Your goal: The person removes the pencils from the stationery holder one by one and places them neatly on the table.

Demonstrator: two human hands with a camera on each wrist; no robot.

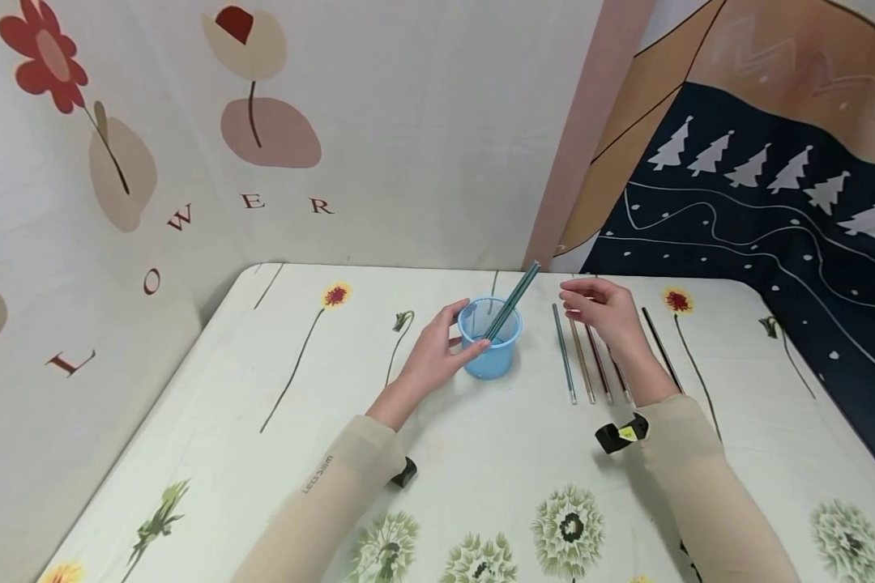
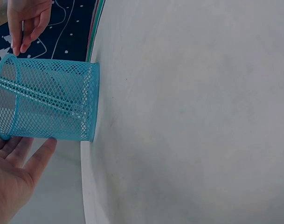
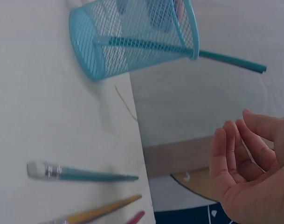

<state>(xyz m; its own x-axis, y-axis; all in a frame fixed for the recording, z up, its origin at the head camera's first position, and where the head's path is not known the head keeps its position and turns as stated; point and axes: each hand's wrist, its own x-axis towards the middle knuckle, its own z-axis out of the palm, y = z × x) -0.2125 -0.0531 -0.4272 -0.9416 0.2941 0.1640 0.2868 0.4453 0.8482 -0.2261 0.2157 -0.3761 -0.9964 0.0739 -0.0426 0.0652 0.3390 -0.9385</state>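
My left hand (image 1: 430,352) grips a light blue mesh pencil cup (image 1: 490,364), its thumb across the near side and its fingers at the left and back. Several teal pencils (image 1: 514,298) stand tilted to the right in the cup, rising past its rim. To the right of the cup my right hand (image 1: 608,316) hovers over a row of pencils, fingers loosely bent, nothing between them in the right wrist view. In that row lie a teal pencil (image 1: 565,356), a gold pencil (image 1: 583,363) and a dark red pencil (image 1: 599,366). My right hand partly covers another dark pencil (image 1: 621,383).
A black pencil (image 1: 659,346) lies at the right end of the row, its near end behind my right forearm. The white tablecloth (image 1: 321,486) has printed flowers. Patterned curtains (image 1: 423,146) hang behind the table's far edge.
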